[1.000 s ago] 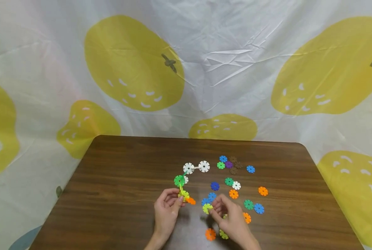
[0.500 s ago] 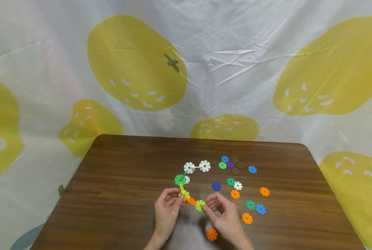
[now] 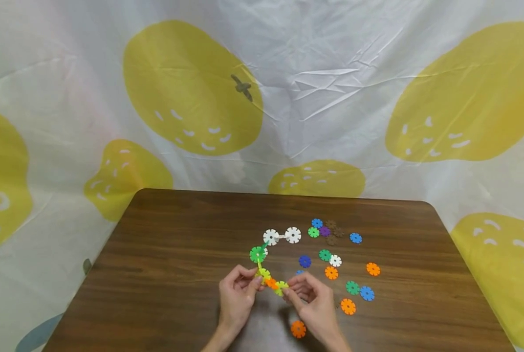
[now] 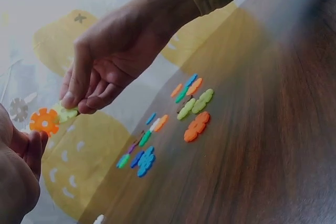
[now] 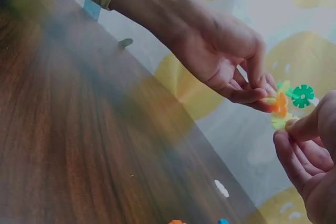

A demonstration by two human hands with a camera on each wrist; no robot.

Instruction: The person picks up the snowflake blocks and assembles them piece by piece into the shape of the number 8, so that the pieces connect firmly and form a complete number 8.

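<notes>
Here's the left hand (image 3: 237,293) pinching the disc chain (image 3: 255,255) above the table (image 3: 178,244), the right hand (image 3: 315,298) pinching a yellow-green disc (image 3: 281,288) against its orange disc (image 4: 50,119) — light, stiff, maybe slippery plastic, I'd judge — best held by the rims.

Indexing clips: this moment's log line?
left hand: holds yellow notched plastic disc; right hand: pinches lime notched plastic disc; between: orange notched plastic disc
</notes>
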